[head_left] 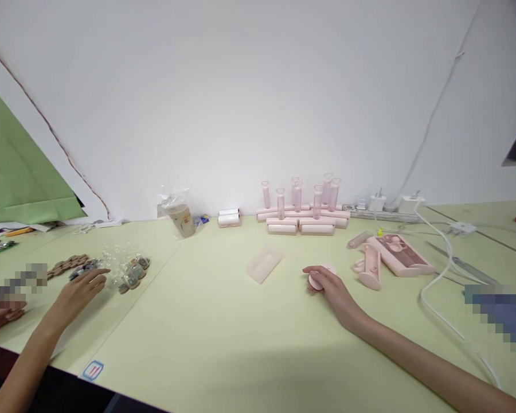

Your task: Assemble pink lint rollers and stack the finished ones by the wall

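Note:
My left hand [81, 295] reaches over the left part of the table with its fingers stretched out, holding nothing that I can see. Just beyond its fingertips lie several small clear domes with round brown bases [131, 275]. My right hand [333, 289] is closed on a round pale-pink piece [315, 280], partly covered by the fingers. A flat translucent pink rectangular piece [264, 264] lies to the left of that hand. On its right are a pink half-round part [370, 269] and a larger pink open case [402, 255].
Pink holders with white rolls [317, 228] line the wall, with upright pink tubes [281, 203] topped by loops. A bagged drink cup [182, 221] stands left of them. White cables [430, 287] and a knife [468, 267] lie right. Another person's hand [2, 318] is far left.

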`<state>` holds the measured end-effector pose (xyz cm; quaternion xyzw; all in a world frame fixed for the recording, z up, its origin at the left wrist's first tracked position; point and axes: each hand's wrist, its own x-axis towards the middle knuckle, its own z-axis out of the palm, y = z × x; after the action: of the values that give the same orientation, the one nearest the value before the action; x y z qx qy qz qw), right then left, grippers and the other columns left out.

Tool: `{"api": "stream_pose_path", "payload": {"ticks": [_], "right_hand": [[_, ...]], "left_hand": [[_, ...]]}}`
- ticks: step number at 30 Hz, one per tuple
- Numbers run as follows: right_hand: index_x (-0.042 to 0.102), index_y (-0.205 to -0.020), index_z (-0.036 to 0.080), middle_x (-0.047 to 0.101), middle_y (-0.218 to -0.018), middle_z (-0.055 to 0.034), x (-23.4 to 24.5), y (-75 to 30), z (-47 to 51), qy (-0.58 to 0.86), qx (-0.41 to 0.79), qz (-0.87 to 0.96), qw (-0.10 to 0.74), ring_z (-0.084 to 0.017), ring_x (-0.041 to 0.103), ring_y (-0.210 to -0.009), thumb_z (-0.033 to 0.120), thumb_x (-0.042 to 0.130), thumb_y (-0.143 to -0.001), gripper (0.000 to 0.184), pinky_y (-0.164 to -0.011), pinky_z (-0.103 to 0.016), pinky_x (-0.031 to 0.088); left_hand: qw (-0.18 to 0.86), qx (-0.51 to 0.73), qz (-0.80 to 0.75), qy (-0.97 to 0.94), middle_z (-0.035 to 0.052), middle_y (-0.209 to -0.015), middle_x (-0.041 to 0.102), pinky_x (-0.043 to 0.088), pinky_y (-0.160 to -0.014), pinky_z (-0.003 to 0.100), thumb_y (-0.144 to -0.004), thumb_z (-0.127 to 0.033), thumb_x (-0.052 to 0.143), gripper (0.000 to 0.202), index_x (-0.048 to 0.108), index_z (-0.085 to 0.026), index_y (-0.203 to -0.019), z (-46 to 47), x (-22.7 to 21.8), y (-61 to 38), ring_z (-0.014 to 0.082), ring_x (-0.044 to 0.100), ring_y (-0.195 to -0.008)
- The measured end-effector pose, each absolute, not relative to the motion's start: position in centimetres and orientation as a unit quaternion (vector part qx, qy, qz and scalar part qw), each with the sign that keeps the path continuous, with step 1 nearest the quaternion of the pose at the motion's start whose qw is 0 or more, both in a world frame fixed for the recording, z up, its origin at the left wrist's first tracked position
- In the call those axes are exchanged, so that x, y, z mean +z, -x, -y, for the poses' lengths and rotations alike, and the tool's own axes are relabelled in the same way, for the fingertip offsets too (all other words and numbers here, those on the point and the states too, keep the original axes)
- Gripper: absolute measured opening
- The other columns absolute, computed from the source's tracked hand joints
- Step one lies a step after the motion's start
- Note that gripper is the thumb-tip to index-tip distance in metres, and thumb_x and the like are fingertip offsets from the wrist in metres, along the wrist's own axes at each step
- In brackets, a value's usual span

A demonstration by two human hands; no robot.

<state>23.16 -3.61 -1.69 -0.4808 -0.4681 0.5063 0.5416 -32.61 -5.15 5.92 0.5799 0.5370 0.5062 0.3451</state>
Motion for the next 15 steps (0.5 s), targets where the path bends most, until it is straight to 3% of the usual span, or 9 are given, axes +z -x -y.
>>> {"api": "stream_pose_path", "payload": {"ticks": [3,6,8,9,11,13,15], "right_hand": [[0.061,-0.088,0.02,0.052,-0.057,0.0027,-1.9,-23.2,3.5,0.469,0.514,0.467,0.546,-0.015,0.049,-0.061,0.043,0.053,-0.073,0.028,-0.059,-0.028,0.039],[0.061,-0.089,0.02,0.052,-0.061,0.0018,-1.5,-23.5,3.1,0.454,0.533,0.455,0.55,-0.016,0.051,-0.061,0.045,0.055,-0.071,0.031,-0.057,-0.028,0.041],[0.061,-0.085,0.02,0.053,-0.063,0.0008,-0.4,-23.9,3.0,0.441,0.547,0.449,0.552,-0.016,0.052,-0.062,0.047,0.058,-0.069,0.031,-0.059,-0.029,0.044],[0.061,-0.082,0.02,0.053,-0.064,0.0,0.4,-24.1,3.1,0.431,0.555,0.45,0.551,-0.017,0.053,-0.063,0.047,0.059,-0.069,0.03,-0.061,-0.03,0.045],[0.062,-0.08,0.02,0.055,-0.07,-0.0018,2.4,-24.6,3.4,0.406,0.568,0.462,0.546,-0.018,0.054,-0.071,0.046,0.061,-0.069,0.028,-0.068,-0.03,0.046],[0.062,-0.078,0.02,0.057,-0.081,-0.0037,4.4,-24.9,4.0,0.38,0.575,0.482,0.542,-0.02,0.054,-0.082,0.045,0.061,-0.07,0.026,-0.076,-0.031,0.045],[0.063,-0.078,0.021,0.058,-0.088,-0.0045,5.9,-24.8,4.7,0.371,0.567,0.506,0.534,-0.022,0.052,-0.09,0.044,0.059,-0.072,0.024,-0.078,-0.031,0.045]], "left_hand": [[0.324,0.453,-0.568,-0.605,-0.0097,-0.075,0.047,0.043,-0.076,0.033,-0.079,-0.02,0.03,0.032,0.057,-0.032,-0.092,4.5,4.3,35.2,0.0137,0.054,-0.091],[0.324,0.456,-0.537,-0.631,-0.0095,-0.071,0.046,0.043,-0.071,0.03,-0.076,-0.023,0.037,0.026,0.058,-0.035,-0.084,5.2,6.2,32.4,0.0143,0.054,-0.088],[0.374,0.469,-0.464,-0.651,-0.0097,-0.066,0.046,0.043,-0.063,0.026,-0.069,-0.028,0.049,0.011,0.057,-0.032,-0.076,7.0,8.1,25.3,0.0127,0.054,-0.075],[0.435,0.455,-0.412,-0.659,-0.0075,-0.066,0.046,0.043,-0.062,0.028,-0.073,-0.032,0.047,0.01,0.056,-0.03,-0.074,8.1,8.7,20.3,0.0147,0.055,-0.078],[0.486,0.458,-0.356,-0.653,-0.0026,-0.073,0.052,0.044,-0.067,0.033,-0.073,-0.042,0.05,0.014,0.054,-0.03,-0.08,10.0,8.6,9.2,0.0193,0.054,-0.085],[0.495,0.441,-0.337,-0.668,0.0035,-0.085,0.056,0.043,-0.075,0.036,-0.066,-0.037,0.063,0.032,0.052,-0.024,-0.092,10.4,6.9,-0.8,0.0219,0.054,-0.087],[0.498,0.439,-0.316,-0.678,0.0072,-0.1,0.052,0.037,-0.087,0.037,-0.071,-0.035,0.059,0.041,0.041,-0.02,-0.105,9.1,4.6,-7.3,0.0209,0.05,-0.095]]}}
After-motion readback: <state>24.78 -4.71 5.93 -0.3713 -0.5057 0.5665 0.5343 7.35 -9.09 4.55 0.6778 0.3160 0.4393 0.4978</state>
